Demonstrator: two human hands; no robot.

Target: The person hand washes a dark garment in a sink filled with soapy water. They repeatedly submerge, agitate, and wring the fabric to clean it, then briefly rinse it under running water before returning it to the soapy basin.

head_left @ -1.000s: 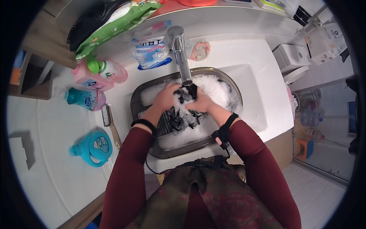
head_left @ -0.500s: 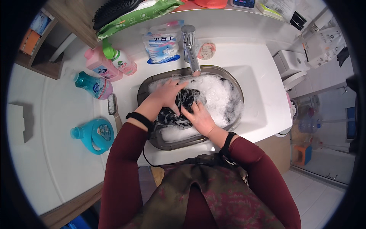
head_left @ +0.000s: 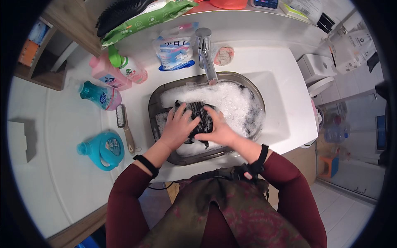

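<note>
A wet black cloth point(head_left: 197, 108), streaked with suds, is bunched between my two hands over a dark grey basin point(head_left: 154, 101). My left hand point(head_left: 178, 129) grips its left side with the fingers curled over the top. On the other side my right hand point(head_left: 220, 130) holds the cloth's right edge, its thumb pointing left beneath the fold. White foam point(head_left: 231, 99) fills most of the basin, and dark patches show through it at the right. Parts of the cloth are hidden under my fingers.
The basin sits in a white sink point(head_left: 275, 107) under a chrome faucet point(head_left: 205, 53). Left of it lie a scrub brush point(head_left: 126, 128) and a blue detergent jug point(head_left: 105, 151). Behind these stand a teal-capped bottle point(head_left: 101, 95), a pink bottle point(head_left: 109, 74) and a detergent bag point(head_left: 175, 49).
My left hand has come down toward me from the basin's far side and closed on the cloth. The right hand has turned over the cloth's right edge, and the cloth looks more gathered.
</note>
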